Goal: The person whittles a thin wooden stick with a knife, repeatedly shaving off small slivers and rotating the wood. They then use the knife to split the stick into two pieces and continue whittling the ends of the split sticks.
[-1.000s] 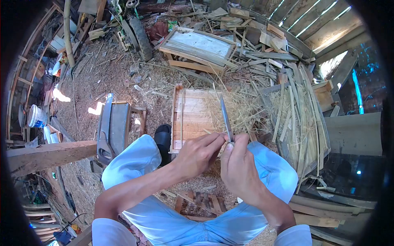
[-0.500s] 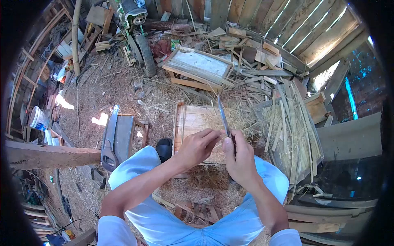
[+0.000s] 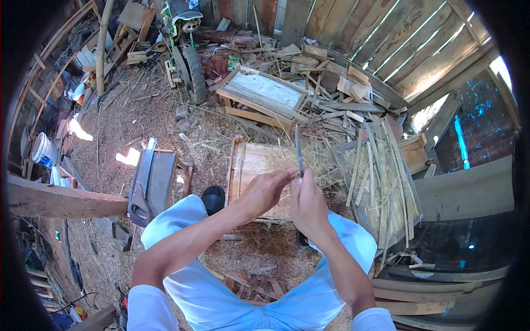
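Note:
A long-bladed knife [image 3: 299, 148] points away from me, its blade upright between my knees. My right hand [image 3: 309, 205] is wrapped around its handle, the thumb lying along the near end of the blade. Close against the blade, my left hand [image 3: 266, 190] is closed, with fingertips and thumb pinched together. Whatever thin piece those fingers hold is too small to make out. Below both hands lies a low wooden panel with a raised frame [image 3: 251, 154], and pale thin shavings [image 3: 323, 160] cover its right side.
A handsaw [image 3: 144, 179] rests on a small dark-topped bench [image 3: 161, 174] at my left. Long split strips [image 3: 381, 182] are piled at my right. Ahead stand a framed box [image 3: 265, 91], scrap wood [image 3: 348, 83] and a motorbike wheel [image 3: 193, 74]. A thick beam [image 3: 66, 204] juts in from the left.
The view has shifted slightly, so the surroundings sit a little further left. Both hands have drawn slightly up the knife's length in the picture; the grip on the knife is kept.

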A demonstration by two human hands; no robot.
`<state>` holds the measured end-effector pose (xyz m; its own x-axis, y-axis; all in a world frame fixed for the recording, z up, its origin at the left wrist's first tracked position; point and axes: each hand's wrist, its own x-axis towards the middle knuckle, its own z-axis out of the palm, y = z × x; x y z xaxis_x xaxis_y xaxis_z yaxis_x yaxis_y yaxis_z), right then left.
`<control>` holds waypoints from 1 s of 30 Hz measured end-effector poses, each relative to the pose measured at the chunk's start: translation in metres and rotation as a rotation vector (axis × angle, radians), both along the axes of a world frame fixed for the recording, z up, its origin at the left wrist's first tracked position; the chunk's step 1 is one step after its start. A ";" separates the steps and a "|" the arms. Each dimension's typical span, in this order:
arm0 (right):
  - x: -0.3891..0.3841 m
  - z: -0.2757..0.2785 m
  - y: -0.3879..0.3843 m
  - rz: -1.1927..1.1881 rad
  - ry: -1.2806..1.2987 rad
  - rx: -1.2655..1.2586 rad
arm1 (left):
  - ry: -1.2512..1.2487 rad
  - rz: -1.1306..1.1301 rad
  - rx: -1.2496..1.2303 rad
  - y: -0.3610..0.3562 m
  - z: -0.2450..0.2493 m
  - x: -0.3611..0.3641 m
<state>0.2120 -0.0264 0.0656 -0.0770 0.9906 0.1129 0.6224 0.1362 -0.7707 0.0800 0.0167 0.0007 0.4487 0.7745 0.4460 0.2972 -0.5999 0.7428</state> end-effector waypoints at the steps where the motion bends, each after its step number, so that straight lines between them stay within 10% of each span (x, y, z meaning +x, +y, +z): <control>1: -0.002 -0.001 0.001 0.003 -0.007 0.001 | -0.007 0.003 0.001 -0.001 -0.002 0.001; 30: -0.010 0.036 -0.003 -0.053 0.005 0.088 | 0.008 0.127 0.000 -0.011 0.017 -0.001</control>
